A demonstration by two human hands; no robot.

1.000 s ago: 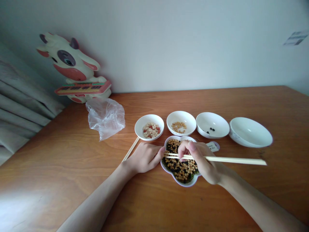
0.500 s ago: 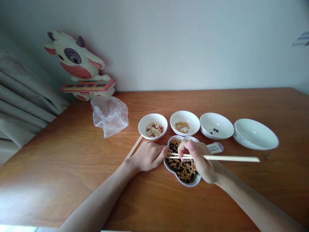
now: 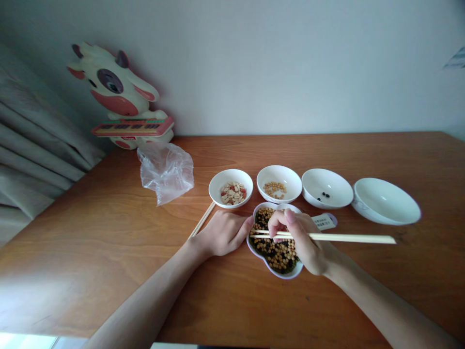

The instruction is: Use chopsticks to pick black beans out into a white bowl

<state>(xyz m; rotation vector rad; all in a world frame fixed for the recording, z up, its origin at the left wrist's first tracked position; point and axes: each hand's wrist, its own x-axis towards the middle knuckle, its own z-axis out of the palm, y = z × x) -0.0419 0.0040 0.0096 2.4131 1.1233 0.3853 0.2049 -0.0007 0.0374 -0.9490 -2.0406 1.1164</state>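
Note:
My right hand (image 3: pixel 301 240) is closed round a pair of light wooden chopsticks (image 3: pixel 352 238). Their tips point left, over the left part of a lobed dish (image 3: pixel 264 262) with a pale purple rim. The dish holds mixed yellow soybeans (image 3: pixel 280 249), dark beans and small green beans. Against its left rim my left hand (image 3: pixel 228 233) steadies it, thumb at the edge and fingers curled; what lies beneath the fingers is hidden. Whether a bean sits between the chopstick tips is too small to tell.
Behind the dish stand white bowls: one with pale and reddish seeds (image 3: pixel 233 193), one with soybeans (image 3: pixel 275 189), one with several black beans (image 3: pixel 326 195), one bare bowl (image 3: pixel 387 198). Other chopsticks (image 3: pixel 201 220), a plastic bag (image 3: pixel 167 172), a cow toy (image 3: pixel 127 102) and a label (image 3: pixel 324 221) are around.
The right hand and its chopsticks have shifted very slightly, the thick ends a little to the right. The left hand stays at the dish's rim; the view has moved a touch.

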